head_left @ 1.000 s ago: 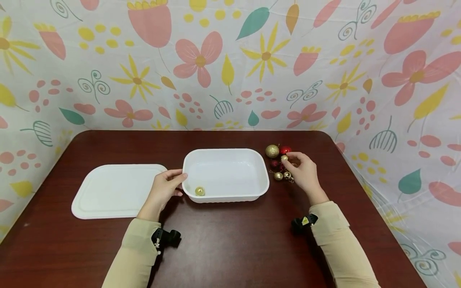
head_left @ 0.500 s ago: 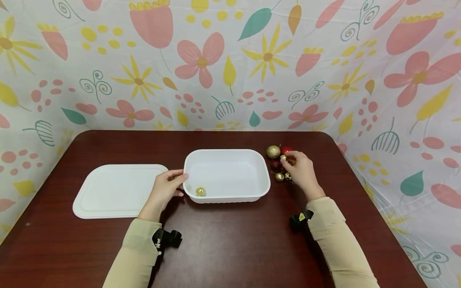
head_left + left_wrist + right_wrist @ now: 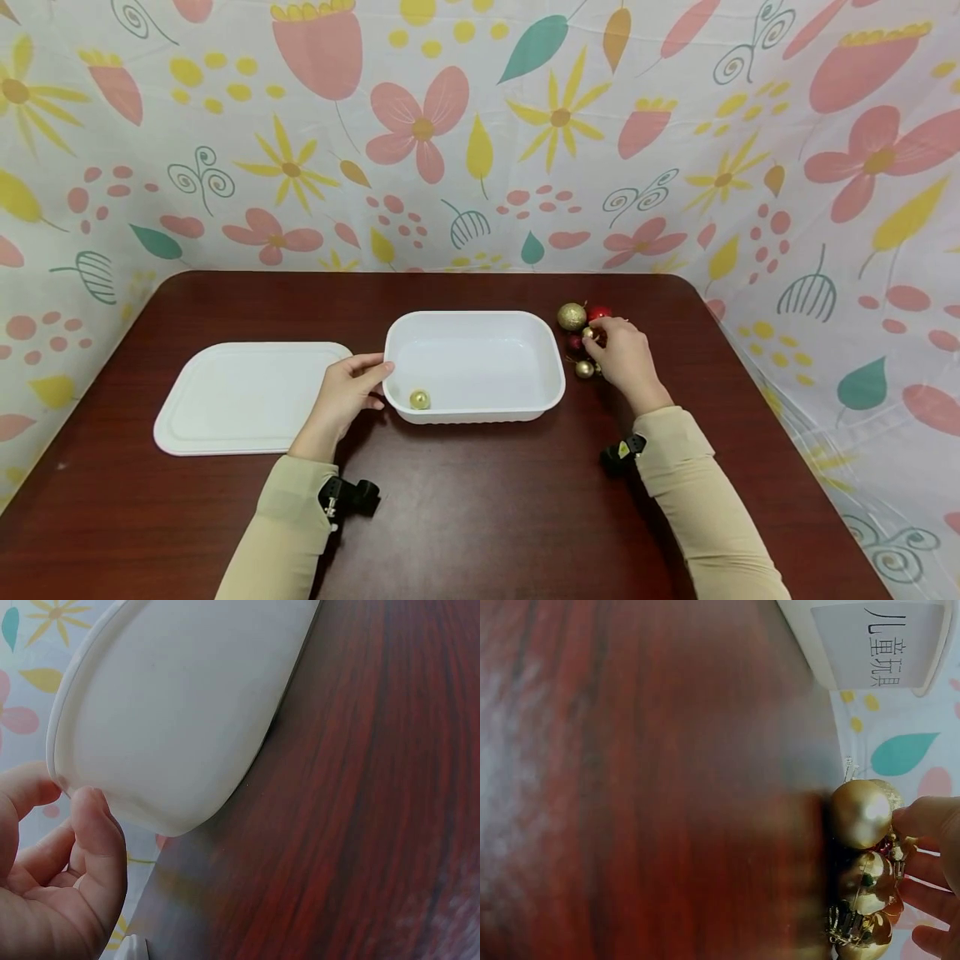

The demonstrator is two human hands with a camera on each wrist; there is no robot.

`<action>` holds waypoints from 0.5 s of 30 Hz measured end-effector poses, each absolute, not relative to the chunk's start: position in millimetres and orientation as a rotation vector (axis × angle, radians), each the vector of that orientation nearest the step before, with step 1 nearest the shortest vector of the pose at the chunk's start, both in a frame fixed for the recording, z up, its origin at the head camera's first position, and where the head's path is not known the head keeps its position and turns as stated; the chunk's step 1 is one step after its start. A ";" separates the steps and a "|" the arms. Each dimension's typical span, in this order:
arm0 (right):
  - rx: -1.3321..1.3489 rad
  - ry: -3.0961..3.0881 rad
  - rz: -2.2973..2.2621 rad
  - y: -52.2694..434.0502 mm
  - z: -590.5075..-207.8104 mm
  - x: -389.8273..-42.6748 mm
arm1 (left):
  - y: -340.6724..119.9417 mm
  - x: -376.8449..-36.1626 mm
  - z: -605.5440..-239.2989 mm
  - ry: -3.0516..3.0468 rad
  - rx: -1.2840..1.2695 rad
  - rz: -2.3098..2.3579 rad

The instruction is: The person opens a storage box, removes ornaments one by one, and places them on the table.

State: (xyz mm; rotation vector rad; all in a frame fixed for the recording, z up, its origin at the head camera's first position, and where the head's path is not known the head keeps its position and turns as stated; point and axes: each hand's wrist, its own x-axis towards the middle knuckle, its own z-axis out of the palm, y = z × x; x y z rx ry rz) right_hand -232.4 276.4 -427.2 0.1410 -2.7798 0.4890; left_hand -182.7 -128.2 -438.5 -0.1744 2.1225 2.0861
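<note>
The dark wooden table point(image 3: 480, 517) carries everything, and I place the rest against the white tub point(image 3: 474, 367) at its middle. Left of the tub lies its flat white lid point(image 3: 247, 398), close by without touching. My left hand point(image 3: 347, 393) sits at the tub's left end, thumb on the rim and fingers curled round the wall below it, a light steadying hold. Inside the tub, near its front left corner, rests one gold bauble point(image 3: 419, 400).

Just right of the tub is the cluster of baubles point(image 3: 583, 340), gold and red, bunched together. My right hand point(image 3: 624, 360) is down on the cluster, fingertips pinching a small gold ball point(image 3: 588, 332) in it.

I judge these baubles feather-light, hard-shelled, smooth and prone to roll, probably thin enough to crack if squeezed. Best taken with a gentle fingertip pinch across the ball's middle, or by the little metal cap. The caps and loops look as if they could tangle.

My right hand hides part of the cluster, so I cannot count it. The right wrist view is blurred; the left wrist view shows only the tub's underside.
</note>
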 end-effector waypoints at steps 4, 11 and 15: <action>0.136 -2.781 0.489 277.8 -428.3 -233.1 | -127.8 -182.3 -437.0 2.113 -0.184 2.089; 0.136 -2.768 0.542 277.9 -427.0 -229.2 | -128.2 -182.2 -435.9 2.129 -0.189 2.071; 0.117 -2.770 0.589 278.9 -426.7 -227.2 | -128.5 -182.8 -437.0 2.135 -0.183 2.068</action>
